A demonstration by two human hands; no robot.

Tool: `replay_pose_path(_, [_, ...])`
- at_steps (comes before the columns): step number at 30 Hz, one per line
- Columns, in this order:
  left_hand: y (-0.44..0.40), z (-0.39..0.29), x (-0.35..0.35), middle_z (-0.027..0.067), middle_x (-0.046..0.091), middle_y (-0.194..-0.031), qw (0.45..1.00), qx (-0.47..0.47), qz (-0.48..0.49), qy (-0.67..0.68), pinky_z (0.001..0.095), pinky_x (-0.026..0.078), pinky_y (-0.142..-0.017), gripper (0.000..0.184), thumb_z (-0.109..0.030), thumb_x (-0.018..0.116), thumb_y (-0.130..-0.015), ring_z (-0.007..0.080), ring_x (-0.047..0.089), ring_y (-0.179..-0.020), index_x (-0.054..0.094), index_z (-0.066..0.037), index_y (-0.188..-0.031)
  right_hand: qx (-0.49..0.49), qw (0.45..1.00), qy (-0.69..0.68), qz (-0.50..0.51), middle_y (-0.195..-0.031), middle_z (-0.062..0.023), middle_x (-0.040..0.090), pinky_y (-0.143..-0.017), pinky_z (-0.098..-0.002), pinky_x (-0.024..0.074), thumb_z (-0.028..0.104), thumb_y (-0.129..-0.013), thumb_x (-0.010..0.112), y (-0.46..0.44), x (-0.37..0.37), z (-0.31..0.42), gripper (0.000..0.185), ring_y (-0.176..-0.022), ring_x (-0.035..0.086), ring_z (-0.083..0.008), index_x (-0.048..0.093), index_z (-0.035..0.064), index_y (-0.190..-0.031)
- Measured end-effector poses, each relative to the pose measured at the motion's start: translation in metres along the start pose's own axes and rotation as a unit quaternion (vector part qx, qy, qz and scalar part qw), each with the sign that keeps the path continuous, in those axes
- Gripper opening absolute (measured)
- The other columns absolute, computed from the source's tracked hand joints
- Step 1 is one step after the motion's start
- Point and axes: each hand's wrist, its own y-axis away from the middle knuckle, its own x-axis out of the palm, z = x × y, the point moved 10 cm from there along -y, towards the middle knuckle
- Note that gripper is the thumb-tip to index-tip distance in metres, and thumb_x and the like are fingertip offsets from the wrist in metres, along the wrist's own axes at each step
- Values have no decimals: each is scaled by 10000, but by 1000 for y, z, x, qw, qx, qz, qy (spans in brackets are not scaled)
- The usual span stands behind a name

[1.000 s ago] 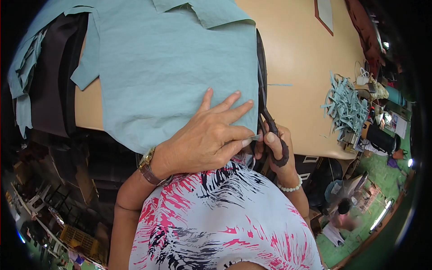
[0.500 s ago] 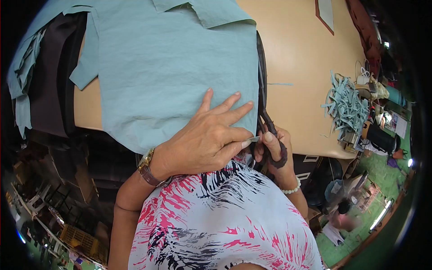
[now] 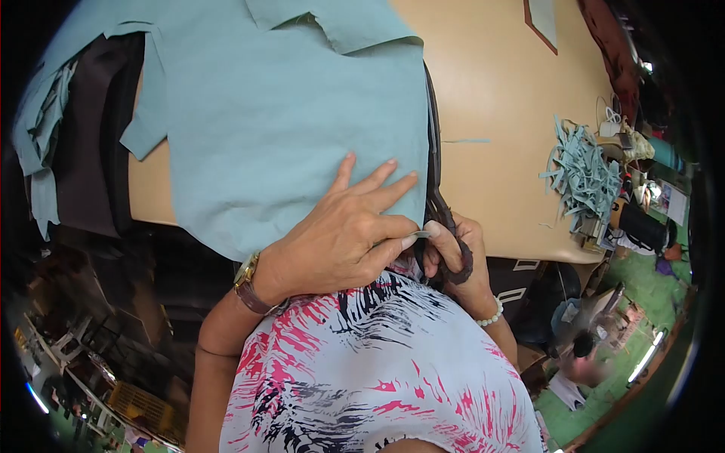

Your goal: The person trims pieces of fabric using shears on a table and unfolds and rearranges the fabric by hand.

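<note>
Light blue-green fabric [image 3: 287, 113] lies over the tan table [image 3: 513, 204]. My left hand [image 3: 351, 230] rests on its lower right part with three fingers spread, while the thumb and index finger pinch a small bit of blue-green fabric near the corner. My right hand [image 3: 461, 264] is wrapped round the dark handles of large scissors [image 3: 433, 174]. The long blades point away from me along the fabric's right edge. Where the handles meet my fingers, part of the grip is hidden.
A heap of blue-green scraps [image 3: 585, 174] sits at the table's right side. One thin strip [image 3: 468, 141] lies right of the scissors. Dark cloth [image 3: 91, 136] hangs at the left. Another person [image 3: 581, 362] is at the lower right.
The scissors and my right hand have shifted slightly left, and the scissor handles look closer together. My left hand keeps its pinch. The whole view has moved a little.
</note>
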Motion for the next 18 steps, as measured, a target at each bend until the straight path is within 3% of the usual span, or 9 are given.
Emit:
replay_pose_path(5, [-26, 17, -28, 172, 444, -1279, 991, -43, -17, -127, 534, 207, -1012, 270, -224, 558, -799, 338, 359, -1228, 599, -50, -1002, 2, 1000, -5, 8, -519, 14, 481, -382, -177, 338, 247, -843, 592, 0, 0, 1, 260, -404, 446, -40, 545, 11, -747])
replay_pose_path(6, [-38, 24, -36, 155, 459, -1261, 975, -32, -39, -216, 514, 249, -996, 277, -194, 525, -827, 320, 371, -1215, 571, -49, -1058, -3, 1000, -7, 14, -519, 17, 479, -382, -176, 338, 248, -844, 592, 0, -1, 2, 258, -405, 445, -39, 544, 14, -748])
replay_pose_path(9, [-83, 55, -67, 142, 473, -1238, 951, -25, -96, -292, 504, 278, -976, 263, -157, 484, -853, 305, 387, -1197, 569, -69, -1086, -11, 999, -6, 31, -520, 26, 469, -392, -171, 329, 261, -845, 590, 0, 0, 5, 265, -414, 445, -33, 536, 25, -736])
replay_pose_path(12, [-120, 72, -96, 133, 482, -1217, 923, 38, -177, -340, 492, 301, -955, 273, -137, 471, -861, 304, 404, -1170, 562, -94, -1115, -20, 999, -23, 45, -513, 19, 472, -407, -180, 328, 269, -846, 586, 1, -1, 8, 278, -424, 444, -37, 535, 33, -710])
replay_pose_path(18, [-153, 87, -121, 125, 473, -1228, 911, 34, -199, -360, 506, 295, -954, 286, -142, 511, -844, 324, 387, -1185, 561, -102, -1123, -18, 997, -50, 58, -489, 9, 468, -412, -188, 330, 284, -853, 572, 1, -4, 11, 306, -422, 443, -43, 539, 34, -679])
